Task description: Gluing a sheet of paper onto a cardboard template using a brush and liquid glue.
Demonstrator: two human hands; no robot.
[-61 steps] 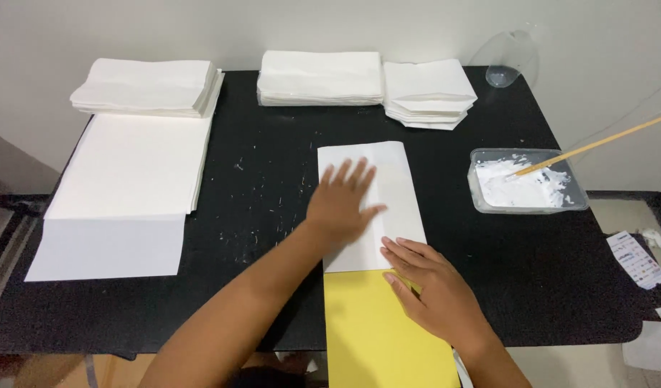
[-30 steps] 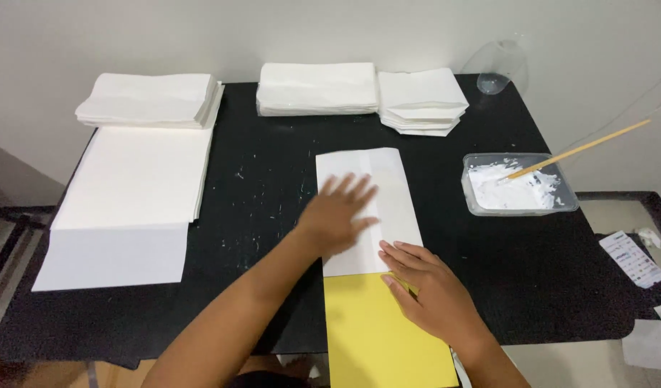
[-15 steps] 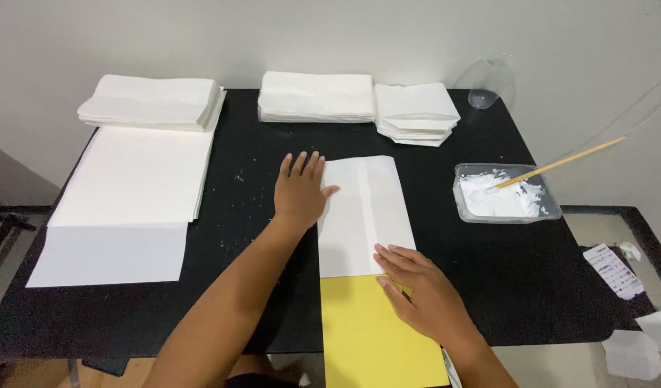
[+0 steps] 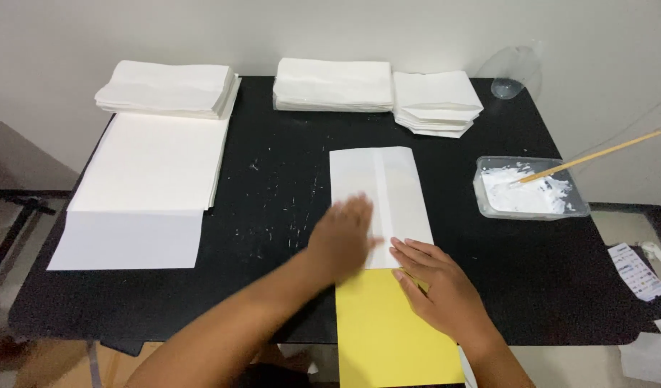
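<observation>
white folded paper (image 4: 388, 194) lies flat in the middle of the black table (image 4: 287, 179), long way up and down, with a fold line running along it. its bottom end sits on top of a yellow sheet (image 4: 388, 338) that hangs a little over the near edge of the table.

the left hand (image 4: 342, 237) is flat on the table, palm down, on the left edge of the white folded paper. it looks blurry, so i cannot tell just how far its fingers are spread, but it is not gripping anything. the right hand (image 4: 434, 284) is flat too, fingers stretched out and close together, pressing down where the white folded paper meets the yellow sheet. it holds nothing either. the two hands are just beside each other, nearly touching.

on the left side lies a big stack of white sheets (image 4: 147, 187). behind it, at the back edge, sits a pile of folded white paper (image 4: 169, 88). two more white piles (image 4: 334, 84) sit at the back, in the middle and just right of it. on the right there is a clear tub of white paste (image 4: 531, 190) with a wooden stick (image 4: 596, 156) leaning in it. a clear cup (image 4: 513, 72) stands in the far right corner. small white specks dot the black top.
</observation>
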